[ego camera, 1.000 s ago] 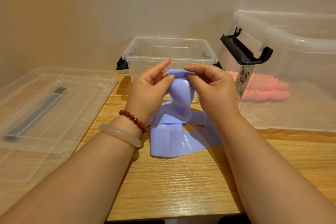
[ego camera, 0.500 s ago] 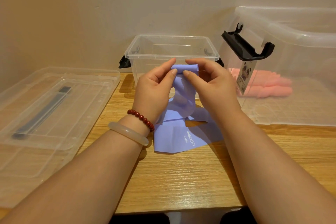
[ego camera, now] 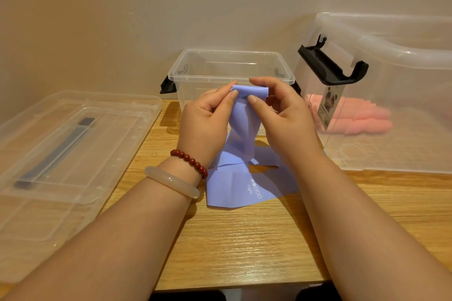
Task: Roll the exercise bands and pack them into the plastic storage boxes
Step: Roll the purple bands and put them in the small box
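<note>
A lilac exercise band (ego camera: pixel 241 178) lies partly on the wooden table (ego camera: pixel 244 247), its far end lifted and folded over into a small roll. My left hand (ego camera: pixel 205 120) pinches the left side of that rolled end, and my right hand (ego camera: pixel 281 117) pinches its right side. Both hands are raised above the table, just in front of a small clear storage box (ego camera: pixel 231 66) with black latches. A large clear storage box (ego camera: pixel 391 105) at the right holds pink rolled bands (ego camera: pixel 362 121).
Two clear lids (ego camera: pixel 61 149) are stacked at the left, with a dark handle strip showing through them. A black latch (ego camera: pixel 332 66) sticks out from the large box toward the middle. A wall stands close behind the boxes.
The rolled end of the lilac band is a little wider between my fingertips. Both hands keep their pinch at the same place in front of the small box.
</note>
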